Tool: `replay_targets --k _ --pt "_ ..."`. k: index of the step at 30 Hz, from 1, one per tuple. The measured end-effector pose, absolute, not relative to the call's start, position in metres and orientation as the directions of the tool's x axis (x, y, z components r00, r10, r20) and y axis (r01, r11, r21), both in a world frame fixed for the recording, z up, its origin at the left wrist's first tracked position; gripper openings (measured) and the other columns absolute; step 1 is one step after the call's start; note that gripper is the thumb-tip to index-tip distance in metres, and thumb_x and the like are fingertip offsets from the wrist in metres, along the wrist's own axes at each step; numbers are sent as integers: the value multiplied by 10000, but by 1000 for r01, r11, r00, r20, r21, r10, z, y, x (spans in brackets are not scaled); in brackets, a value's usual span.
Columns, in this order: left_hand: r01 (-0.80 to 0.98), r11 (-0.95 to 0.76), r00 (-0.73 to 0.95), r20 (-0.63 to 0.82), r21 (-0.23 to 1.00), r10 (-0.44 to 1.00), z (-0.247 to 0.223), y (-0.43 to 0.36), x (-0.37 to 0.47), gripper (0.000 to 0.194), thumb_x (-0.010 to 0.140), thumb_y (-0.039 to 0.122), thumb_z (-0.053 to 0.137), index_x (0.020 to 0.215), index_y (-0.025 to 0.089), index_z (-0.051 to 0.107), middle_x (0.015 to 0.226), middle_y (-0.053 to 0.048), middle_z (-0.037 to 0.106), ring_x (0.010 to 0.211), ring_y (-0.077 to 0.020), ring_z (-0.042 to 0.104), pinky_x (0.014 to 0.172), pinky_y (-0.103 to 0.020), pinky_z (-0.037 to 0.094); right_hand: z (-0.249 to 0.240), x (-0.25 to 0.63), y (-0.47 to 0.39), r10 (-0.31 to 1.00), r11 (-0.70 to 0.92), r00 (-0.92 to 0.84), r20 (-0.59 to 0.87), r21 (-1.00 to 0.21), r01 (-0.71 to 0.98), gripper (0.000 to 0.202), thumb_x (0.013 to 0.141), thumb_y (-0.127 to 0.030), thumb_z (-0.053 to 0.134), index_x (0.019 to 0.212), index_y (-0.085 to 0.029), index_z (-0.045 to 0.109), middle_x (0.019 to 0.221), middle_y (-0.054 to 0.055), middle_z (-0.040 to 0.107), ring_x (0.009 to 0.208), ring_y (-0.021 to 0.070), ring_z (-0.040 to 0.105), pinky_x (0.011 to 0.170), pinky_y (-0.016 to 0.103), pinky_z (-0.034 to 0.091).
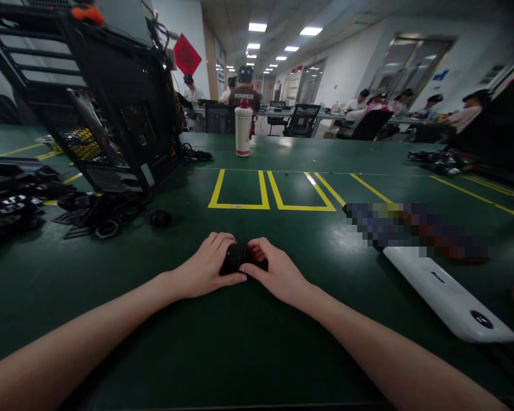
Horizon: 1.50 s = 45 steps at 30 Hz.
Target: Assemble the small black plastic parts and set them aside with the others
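Note:
Both hands hold a small black object low over the green table in front of me. It looks like a coiled black cable, but its details are dark and partly covered by my fingers. My left hand wraps its left side, with the thumb along the near edge. From the right, my right hand grips it between thumb and curled fingers. A similar small black bundle lies on the table to the left, beyond my left hand.
An open black computer case stands at the left, among black cables and parts. Yellow tape outlines mark the green table. A white tumbler stands farther back; a white device lies right. People sit at distant desks.

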<state>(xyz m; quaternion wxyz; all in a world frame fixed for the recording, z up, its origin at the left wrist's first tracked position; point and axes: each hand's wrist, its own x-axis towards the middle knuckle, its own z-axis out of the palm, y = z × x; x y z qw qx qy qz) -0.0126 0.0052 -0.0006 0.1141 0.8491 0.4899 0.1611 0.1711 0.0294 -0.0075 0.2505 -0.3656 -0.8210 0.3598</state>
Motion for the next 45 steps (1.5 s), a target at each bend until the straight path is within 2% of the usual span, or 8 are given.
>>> replay_targets --k 8,15,22,28,33,36,41,45 --pt "841 -449 428 138 303 893 -7 3 -9 576 726 547 397 1135 144 358 1185 -117 369 1034 -243 350 869 -416 334 -5 175 39 717 479 -677 168 -824 302 219 755 -223 516 964 -199 456 916 10 528 804 118 513 712 290 441" --pt "846 -447 427 132 291 894 -12 3 -11 635 720 563 389 1195 148 314 1258 -127 322 1087 -263 326 895 -441 304 -4 175 42 679 630 -689 254 -684 369 321 679 -174 593 968 -199 456 963 25 491 863 147 471 762 325 415" --pt "860 -408 338 257 308 906 -8 13 -34 640 789 486 321 1304 196 74 1361 -86 183 1199 -240 236 961 -431 230 -4 174 37 709 597 -671 218 -692 406 349 699 -217 573 1016 -197 429 976 35 486 849 144 482 744 326 430" --pt "995 -49 78 394 -82 916 -7 48 -120 446 845 404 187 1071 160 482 1096 -63 534 1105 -238 391 918 -498 204 -5 174 33 723 578 -661 199 -699 422 353 710 -228 562 1032 -207 418 1006 34 483 873 147 486 759 338 432" --pt "968 83 31 439 -238 898 -16 48 -176 600 822 455 82 689 160 587 786 -61 584 937 -234 515 835 -470 284 -6 176 33 726 570 -662 188 -703 426 367 717 -235 558 1051 -211 407 1025 29 478 883 139 488 766 329 437" --pt "942 116 28 417 -315 909 -20 43 -197 683 792 508 38 613 132 580 734 -119 569 981 -330 476 693 -496 311 -6 177 33 725 570 -663 187 -702 426 362 722 -236 552 1053 -214 408 1031 29 478 895 142 487 769 333 438" --pt "981 80 13 476 -174 879 -12 40 -179 668 791 517 33 901 155 582 984 -159 548 1127 -400 307 752 -562 268 -6 178 33 731 565 -656 187 -704 430 372 723 -235 549 1064 -219 401 1070 30 460 945 153 472 792 344 429" --pt "964 -228 183 276 138 943 1 32 -111 492 800 513 244 1141 207 423 1179 -43 474 1127 -279 364 918 -445 293 -6 177 33 726 565 -661 189 -713 416 362 719 -217 548 1051 -209 404 1066 35 458 953 157 471 801 355 420"
